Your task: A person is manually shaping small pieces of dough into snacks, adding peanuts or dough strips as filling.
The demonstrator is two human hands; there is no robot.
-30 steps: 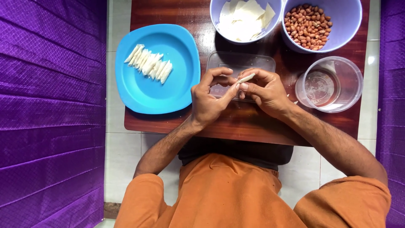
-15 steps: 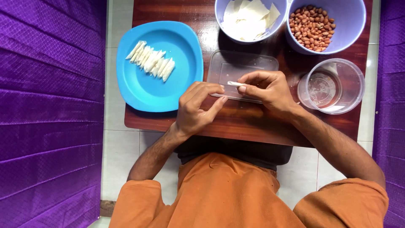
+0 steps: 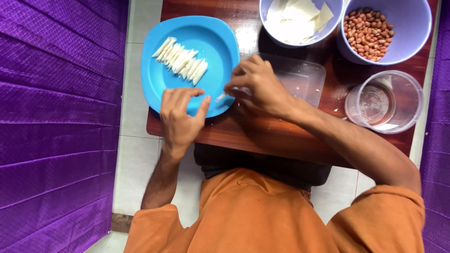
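Moved left since half a second ago: both hands off the clear tray (image 3: 304, 77) and over to the blue plate (image 3: 192, 42). Right hand (image 3: 262, 86) now at plate's near-right rim, thumb and forefinger pinching a small white roll (image 3: 220, 97), roll tip just over the rim. Left hand (image 3: 180, 115) at plate's near edge, fingers loosely curled, thumb out toward the roll, not gripping anything visible; touching the plate or just above it, cannot tell.

Row of finished rolls (image 3: 182, 60) lying side by side, slanted, upper-left part of plate, well apart from the held roll. Bare blue between row and hand.

Behind: bowl of white wrappers (image 3: 300, 21), bowl of peanuts (image 3: 368, 33), clear cup (image 3: 384, 100) at right, all on wooden table (image 3: 262, 136). Tray partly hidden under right wrist.

Judging the step as setting the roll down with the others. To do it well: keep pinch light so the wrap stays closed, bring roll in low over the plate, lay at the near end of the row, same slant, just beside the last one, not on top. Seam side down likely helps against unrolling. Let go only once resting flat. Keep left hand clear of the row. Risk: knocking the row with knuckles, or roll opening on release.
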